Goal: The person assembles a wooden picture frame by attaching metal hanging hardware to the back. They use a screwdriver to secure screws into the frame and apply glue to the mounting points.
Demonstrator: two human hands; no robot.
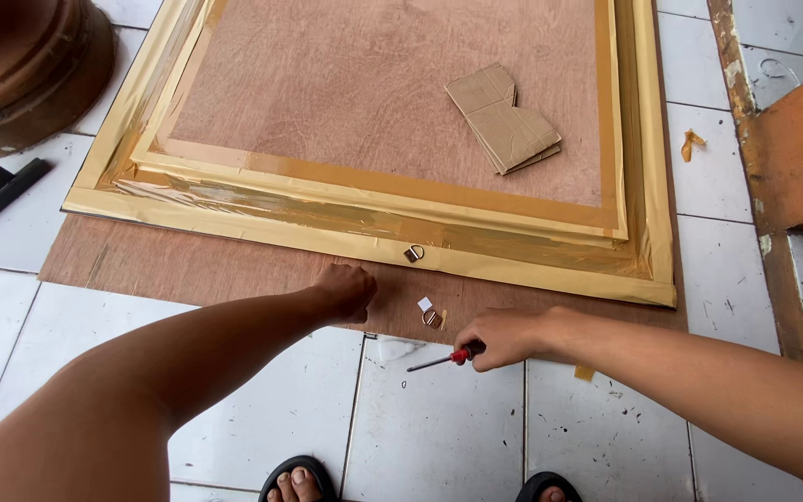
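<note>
Near me, my right hand (504, 336) is closed around a red-handled screwdriver (445, 357), tip pointing left over the tiled floor (439, 437). My left hand (346, 290), curled into a loose fist, presses the plywood sheet (188, 265). Farther: loose D-ring (432, 318), gold frame (374, 237).

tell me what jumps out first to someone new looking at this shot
A big gold-taped picture frame lies face down on a plywood sheet over the tiled floor, with folded cardboard pieces on its back. At its near edge, the left hand presses down in a fist, while the right hand grips a red-handled screwdriver beside a small metal hanger ring.
</note>
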